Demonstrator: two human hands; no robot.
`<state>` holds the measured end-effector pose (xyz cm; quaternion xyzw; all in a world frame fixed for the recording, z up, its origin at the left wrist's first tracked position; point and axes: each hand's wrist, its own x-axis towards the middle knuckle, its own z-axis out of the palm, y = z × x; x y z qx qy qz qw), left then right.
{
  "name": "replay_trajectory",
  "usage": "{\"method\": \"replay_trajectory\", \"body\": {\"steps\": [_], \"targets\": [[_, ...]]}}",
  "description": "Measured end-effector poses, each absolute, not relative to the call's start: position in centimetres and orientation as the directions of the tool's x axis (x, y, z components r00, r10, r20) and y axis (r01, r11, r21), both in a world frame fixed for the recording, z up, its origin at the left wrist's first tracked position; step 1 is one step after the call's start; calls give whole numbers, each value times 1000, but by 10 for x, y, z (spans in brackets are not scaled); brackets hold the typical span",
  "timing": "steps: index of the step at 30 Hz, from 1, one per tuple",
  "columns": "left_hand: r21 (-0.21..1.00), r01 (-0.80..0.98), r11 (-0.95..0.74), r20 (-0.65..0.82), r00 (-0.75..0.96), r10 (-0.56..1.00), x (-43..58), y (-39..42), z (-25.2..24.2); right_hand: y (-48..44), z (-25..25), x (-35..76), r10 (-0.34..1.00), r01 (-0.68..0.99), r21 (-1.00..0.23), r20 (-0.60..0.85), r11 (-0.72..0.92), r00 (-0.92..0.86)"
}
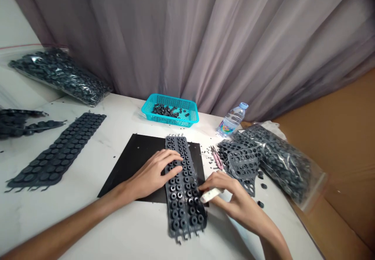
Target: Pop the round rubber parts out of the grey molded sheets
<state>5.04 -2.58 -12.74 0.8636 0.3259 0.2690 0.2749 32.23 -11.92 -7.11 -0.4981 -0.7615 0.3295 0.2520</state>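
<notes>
A dark grey rubber strip (183,191) studded with ring-shaped parts lies lengthwise on a black mat (137,156) in front of me. My left hand (154,172) rests flat on the strip's left side, fingers stretched out. My right hand (231,195) is closed on a small white tool (211,194) whose tip touches the strip's right edge.
A teal basket (171,109) with loose rubber rings stands behind the mat. Pink snips (216,158), emptied strips (240,162), a clear bag of parts (285,164) and a water bottle (233,120) lie right. Another full strip (58,150) and more bags (60,74) lie left.
</notes>
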Motion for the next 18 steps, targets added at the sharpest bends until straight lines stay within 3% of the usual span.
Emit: {"method": "replay_trajectory", "body": {"steps": [3,10,18], "targets": [[507,583,-636,230,619,751,49,-20,-140,-116,-79,326,962,629,-736,113,249,-248],[351,677,-647,217,614,759,45,-15,-141,-109,-98,320,957,649,-738,285,188,47],[290,706,-646,249,597,763,33,4,-148,-113,-104,319,973,684,-719,224,121,63]]}}
